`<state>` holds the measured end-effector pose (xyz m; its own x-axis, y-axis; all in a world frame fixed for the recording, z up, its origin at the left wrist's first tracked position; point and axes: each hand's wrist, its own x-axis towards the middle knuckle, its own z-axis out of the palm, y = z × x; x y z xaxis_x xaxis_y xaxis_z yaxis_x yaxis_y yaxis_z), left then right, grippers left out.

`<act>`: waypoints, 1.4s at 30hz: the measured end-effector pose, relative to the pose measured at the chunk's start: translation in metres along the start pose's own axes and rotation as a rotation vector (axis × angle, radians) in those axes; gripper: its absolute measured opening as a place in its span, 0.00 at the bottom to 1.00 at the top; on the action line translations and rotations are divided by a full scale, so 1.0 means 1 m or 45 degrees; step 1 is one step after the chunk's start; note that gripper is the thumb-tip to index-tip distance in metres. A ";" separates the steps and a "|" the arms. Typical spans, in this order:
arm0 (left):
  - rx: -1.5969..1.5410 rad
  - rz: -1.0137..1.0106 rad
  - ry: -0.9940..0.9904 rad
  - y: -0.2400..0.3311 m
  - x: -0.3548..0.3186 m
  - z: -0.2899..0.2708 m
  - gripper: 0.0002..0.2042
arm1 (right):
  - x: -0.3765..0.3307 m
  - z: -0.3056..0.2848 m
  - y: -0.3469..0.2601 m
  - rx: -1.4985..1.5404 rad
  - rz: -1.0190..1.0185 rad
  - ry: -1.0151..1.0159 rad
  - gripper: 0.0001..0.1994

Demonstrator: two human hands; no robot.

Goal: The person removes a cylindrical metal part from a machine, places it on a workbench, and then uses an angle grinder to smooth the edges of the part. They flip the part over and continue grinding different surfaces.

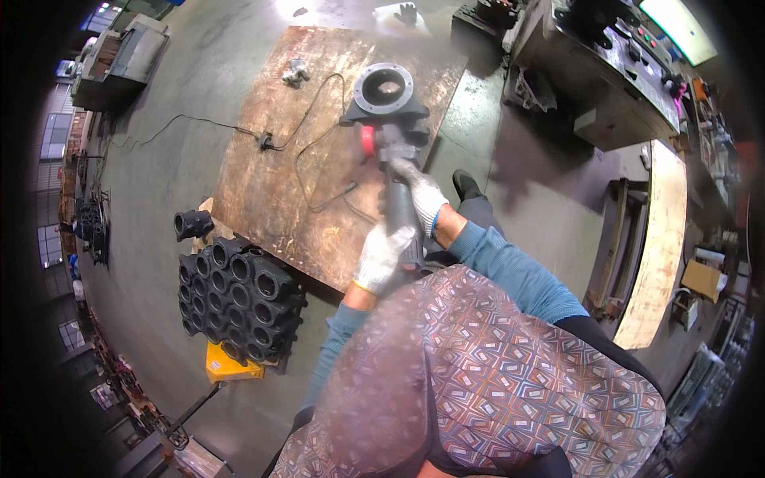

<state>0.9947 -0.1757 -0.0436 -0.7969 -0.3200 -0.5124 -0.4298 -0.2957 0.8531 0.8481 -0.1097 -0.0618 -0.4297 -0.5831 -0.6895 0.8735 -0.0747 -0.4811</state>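
Observation:
My left hand (383,253), in a white work glove, is closed round the rear of a dark angle grinder (401,209). My right hand (424,193), gloved too, grips the tool further forward, near its head. A red round part (367,142) shows at the left of the grinder's head. Just beyond stands a dark metal casting (406,88) with a round flanged opening facing up and a wider base. The grinder's head is close to that base; whether they touch I cannot tell. Both lie over a worn wooden tabletop (267,119).
A black cord (301,171) loops across the tabletop to a plug joint (264,141). A small metal piece (296,72) lies at the far left. Dark castings (239,295) are stacked at left above a yellow pallet jack (231,364). Right, a metal workbench (594,119).

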 end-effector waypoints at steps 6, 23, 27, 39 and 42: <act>-0.306 -0.096 -0.292 0.008 0.024 -0.016 0.18 | 0.005 -0.007 -0.015 0.318 0.043 -0.324 0.30; 0.481 0.217 0.147 -0.014 0.160 0.066 0.43 | 0.079 0.002 -0.102 -1.199 -0.543 0.569 0.31; 0.329 0.192 0.198 -0.015 0.188 0.072 0.44 | 0.101 0.004 -0.124 -1.217 -0.320 0.556 0.31; 0.048 0.125 0.253 -0.003 0.239 0.077 0.41 | 0.158 0.004 -0.161 -1.479 -0.245 0.455 0.27; -0.072 0.145 0.272 0.005 0.248 0.077 0.40 | 0.164 0.005 -0.167 -1.461 -0.299 0.424 0.27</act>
<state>0.7628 -0.1873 -0.1590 -0.7285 -0.5352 -0.4276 -0.3133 -0.2948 0.9027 0.6328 -0.1974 -0.0916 -0.7351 -0.4030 -0.5451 0.1290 0.7063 -0.6961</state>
